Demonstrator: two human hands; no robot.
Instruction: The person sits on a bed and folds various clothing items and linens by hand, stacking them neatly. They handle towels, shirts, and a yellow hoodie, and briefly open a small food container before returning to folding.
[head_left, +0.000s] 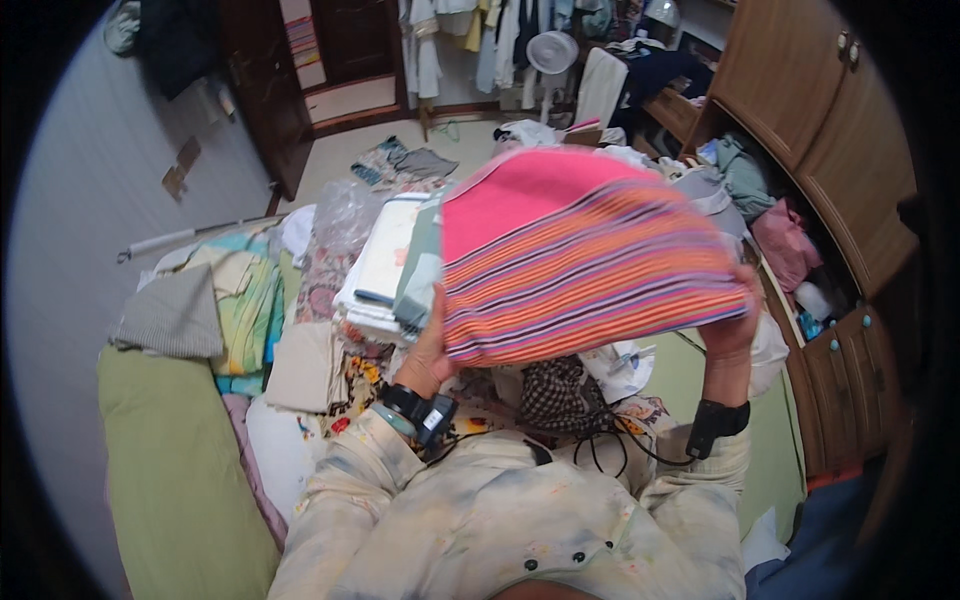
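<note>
A striped cloth (585, 277), orange, purple and pink with a plain pink part at its top, is stretched between my two hands above the bed. At its lower left corner my left hand (430, 349) grips the edge. My right hand (731, 319), slightly blurred, holds the right end. Just left of the cloth lies a stack of folded white and grey-green fabric (382, 262), partly hidden behind it. Below the cloth is a bunched black-and-white checked fabric (559, 390). A folded beige cloth (302, 367) lies left of my left hand.
A rolled green quilt (176, 465), a grey striped cloth (176, 311) and a yellow-green patterned cloth (247, 296) lie on the left. Wooden cabinets (847, 390) stand on the right. Clothes (412, 165) lie on the floor ahead, near a white fan (552, 54). Black cables run near my waist.
</note>
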